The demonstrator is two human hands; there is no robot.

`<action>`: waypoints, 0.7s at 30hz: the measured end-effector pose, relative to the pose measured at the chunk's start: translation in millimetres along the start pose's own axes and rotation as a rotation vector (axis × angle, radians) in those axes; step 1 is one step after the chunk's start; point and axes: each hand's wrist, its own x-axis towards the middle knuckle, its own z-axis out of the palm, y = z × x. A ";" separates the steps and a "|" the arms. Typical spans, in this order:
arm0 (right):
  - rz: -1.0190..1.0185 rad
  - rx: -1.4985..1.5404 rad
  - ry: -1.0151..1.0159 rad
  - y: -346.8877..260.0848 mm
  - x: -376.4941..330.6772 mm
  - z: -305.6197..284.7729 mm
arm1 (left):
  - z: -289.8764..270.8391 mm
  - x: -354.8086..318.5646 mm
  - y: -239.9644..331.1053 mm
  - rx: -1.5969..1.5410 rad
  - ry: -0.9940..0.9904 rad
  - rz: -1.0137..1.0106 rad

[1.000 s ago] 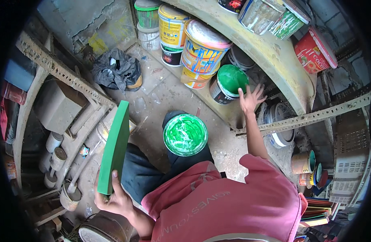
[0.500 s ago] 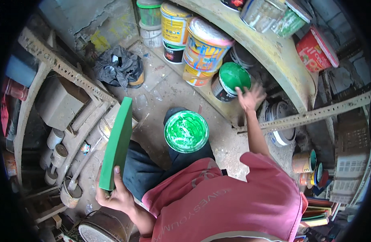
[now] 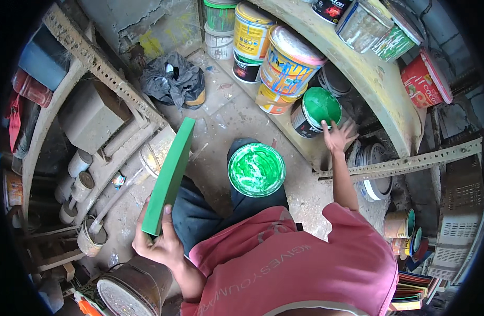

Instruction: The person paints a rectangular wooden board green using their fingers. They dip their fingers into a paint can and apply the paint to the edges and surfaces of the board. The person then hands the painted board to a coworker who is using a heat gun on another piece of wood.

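Green slab (image 3: 171,176) in left hand (image 3: 163,248), right hand (image 3: 338,139) beside paint bucket (image 3: 304,123).

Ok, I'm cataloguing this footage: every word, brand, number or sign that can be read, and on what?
I don't copy wording; the clearest printing stands here:
Pink shirt: pale letters, partly legible.
Red bucket: white letters, partly legible.
Yellow bucket: fine print, too small to read.
Black bucket by right hand: partly legible.
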 end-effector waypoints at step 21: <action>0.001 2.439 -0.689 -70.3 -79.1 -126.2 | 1.9 4.3 -0.3 0.021 0.024 0.111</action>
